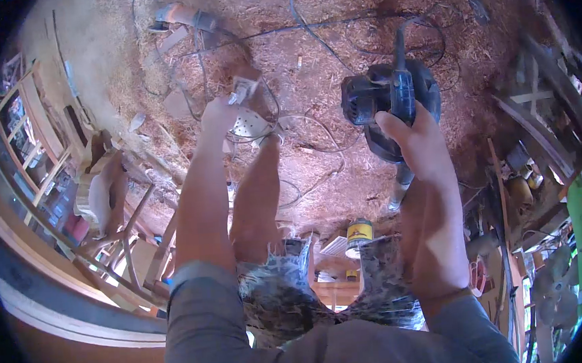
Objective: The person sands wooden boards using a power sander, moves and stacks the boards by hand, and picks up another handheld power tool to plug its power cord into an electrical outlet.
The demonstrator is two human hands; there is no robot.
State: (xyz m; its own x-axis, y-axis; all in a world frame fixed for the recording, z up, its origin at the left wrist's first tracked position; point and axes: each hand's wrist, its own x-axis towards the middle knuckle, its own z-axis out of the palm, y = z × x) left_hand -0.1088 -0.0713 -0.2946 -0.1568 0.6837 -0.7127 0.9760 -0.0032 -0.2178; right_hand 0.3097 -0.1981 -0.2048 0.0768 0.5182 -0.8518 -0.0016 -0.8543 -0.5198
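Observation:
My right hand (417, 135) is wrapped round the handle of a black corded electric blower (373, 98). The blower has a round housing and a motor jutting to the left, and its cord leaves from the far end. My left hand (219, 118) is closed above a white perforated shoe (248, 125) on my foot. A small pale flat piece (244, 89) shows at its fingertips; what it is, I cannot make out.
Wood shavings cover the floor (322, 44), with cables (314, 25) looping across it. An orange and grey power tool (185, 17) lies at the far left. A yellow-labelled can (359, 232) stands near my legs. Wooden frames (30, 125) line the left, timber pieces (537, 130) the right.

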